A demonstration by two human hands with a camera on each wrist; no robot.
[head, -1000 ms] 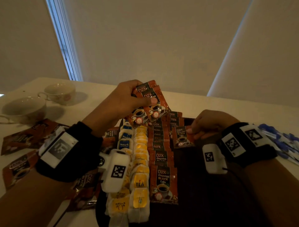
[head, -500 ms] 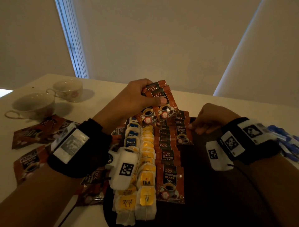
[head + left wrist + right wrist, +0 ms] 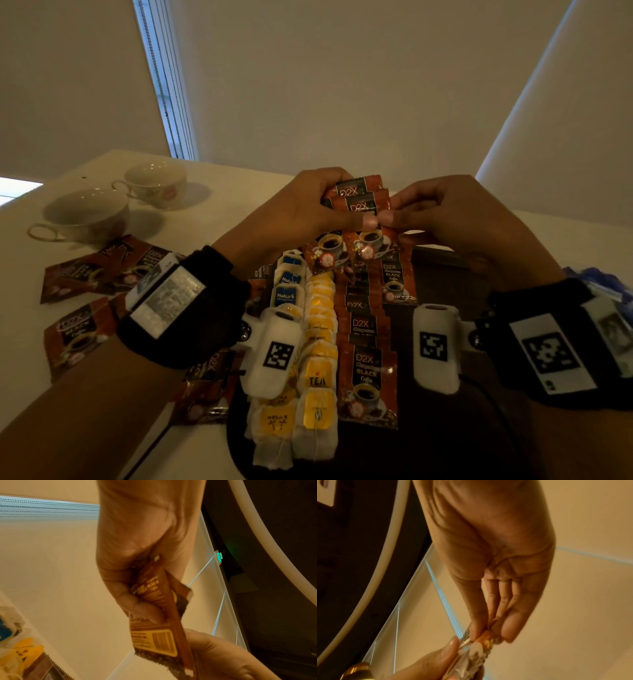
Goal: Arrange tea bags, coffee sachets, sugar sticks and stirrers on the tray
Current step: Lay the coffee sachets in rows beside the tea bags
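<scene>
My left hand (image 3: 308,212) grips a small stack of brown D2X coffee sachets (image 3: 359,219) upright above the far end of the dark tray (image 3: 445,445). My right hand (image 3: 442,212) pinches the front sachet of that stack from the right, thumb meeting the left thumb. The left wrist view shows the sachets' backs (image 3: 154,626) held in curled fingers. In the right wrist view the fingers (image 3: 494,608) close on the sachet edge (image 3: 481,646). On the tray lie rows of tea bags (image 3: 317,359) and coffee sachets (image 3: 366,373).
Two white teacups (image 3: 85,216) (image 3: 157,185) stand at the table's far left. Loose coffee sachets (image 3: 102,270) lie left of the tray. Blue-and-white packets (image 3: 606,284) show at the right edge behind my right wrist. The tray's right half is bare.
My right hand left the sachet it had set on the tray, rose and took hold of the stack held by my left hand. The left hand stayed about where it was.
</scene>
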